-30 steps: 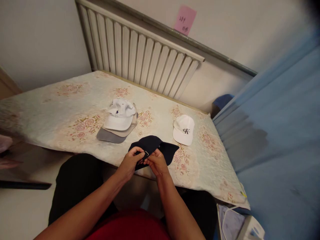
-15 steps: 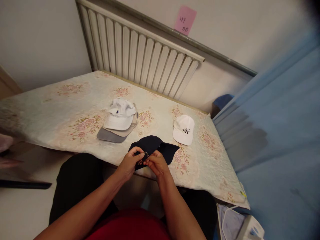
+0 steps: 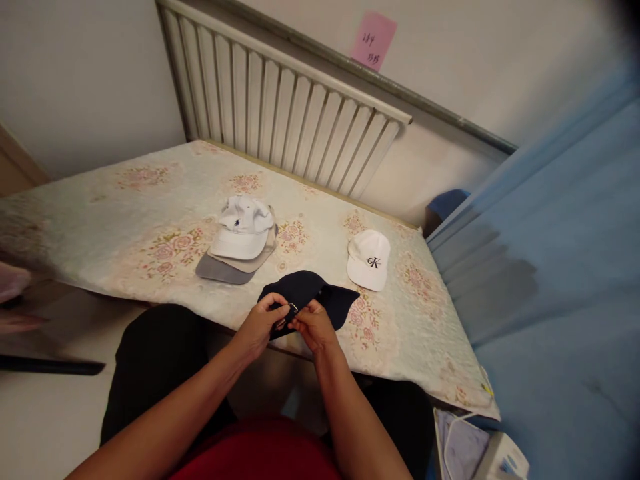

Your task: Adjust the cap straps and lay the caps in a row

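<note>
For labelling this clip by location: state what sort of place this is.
Probably a home, perhaps a bedroom: a pale floral fabric cover, a white ribbed radiator behind it and a long blue fabric curtain at the right.

Wearing a plain red top (image 3: 250, 453); can't make out collar or sleeve length. Also wearing black trousers (image 3: 155, 360), matte and dark enough to hide seams, showing both left and right of the red top. Bare left forearm (image 3: 187, 405) and bare right forearm (image 3: 345, 407), on either side of the red top. Bare-fingered left hand (image 3: 257, 328) and right hand (image 3: 316, 327) beyond it.
</note>
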Available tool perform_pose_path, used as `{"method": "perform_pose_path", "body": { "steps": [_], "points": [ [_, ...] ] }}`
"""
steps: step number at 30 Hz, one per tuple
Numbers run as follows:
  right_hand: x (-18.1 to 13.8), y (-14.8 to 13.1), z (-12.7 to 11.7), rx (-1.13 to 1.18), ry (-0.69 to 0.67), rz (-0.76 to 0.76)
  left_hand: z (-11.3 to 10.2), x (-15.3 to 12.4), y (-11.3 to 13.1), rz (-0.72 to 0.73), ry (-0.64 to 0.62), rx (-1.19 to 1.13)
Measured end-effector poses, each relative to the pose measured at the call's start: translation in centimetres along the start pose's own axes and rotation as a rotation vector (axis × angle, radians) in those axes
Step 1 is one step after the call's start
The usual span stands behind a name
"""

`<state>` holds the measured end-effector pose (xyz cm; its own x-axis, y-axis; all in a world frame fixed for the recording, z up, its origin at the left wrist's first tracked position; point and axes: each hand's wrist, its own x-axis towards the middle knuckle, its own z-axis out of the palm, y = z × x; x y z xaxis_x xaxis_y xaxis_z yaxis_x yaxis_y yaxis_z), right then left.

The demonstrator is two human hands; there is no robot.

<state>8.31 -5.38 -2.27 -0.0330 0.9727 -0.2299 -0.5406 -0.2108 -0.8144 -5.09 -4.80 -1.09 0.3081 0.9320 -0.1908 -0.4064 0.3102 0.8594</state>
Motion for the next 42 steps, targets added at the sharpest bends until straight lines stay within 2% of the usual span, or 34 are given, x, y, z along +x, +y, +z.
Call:
{"method": "perform_pose_path", "body": {
  "steps": [6, 15, 22, 26, 29, 33, 38, 42],
  "points": [
    [-0.1, -0.1, 0.4, -0.023, 0.083, -0.014, 0.3, 0.2, -0.1, 0.019, 0.053, 0.148],
    [-1.3, -2.4, 1.2, -0.025, 0.012, -0.004, 0.8, 0.0, 0.4, 0.101, 0.194, 0.365],
    [-0.8, -2.0, 1.1, -0.021, 0.156, -0.016, 1.0, -0.6, 0.6, 0.110, 0.167, 0.429],
    [-0.3, -1.8, 1.0, 0.007, 0.160, -0.046, 0.7, -1.2, 0.7, 0.119, 0.135, 0.339],
    [-0.1, -1.7, 0.8, 0.017, 0.167, -0.051, 0.2, -1.8, 0.8, 0.146, 0.169, 0.334],
    [0.2, -1.5, 0.7, 0.020, 0.184, -0.052, -0.5, -2.7, 1.0, 0.174, 0.234, 0.509],
    [0.3, -1.4, 0.9, 0.027, 0.185, -0.058, -0.8, -2.5, 1.3, 0.148, 0.145, 0.658],
    [0.2, -1.6, 1.2, 0.031, 0.156, -0.074, -0.7, -1.5, 1.0, 0.041, 0.061, 0.566]
  ]
}}
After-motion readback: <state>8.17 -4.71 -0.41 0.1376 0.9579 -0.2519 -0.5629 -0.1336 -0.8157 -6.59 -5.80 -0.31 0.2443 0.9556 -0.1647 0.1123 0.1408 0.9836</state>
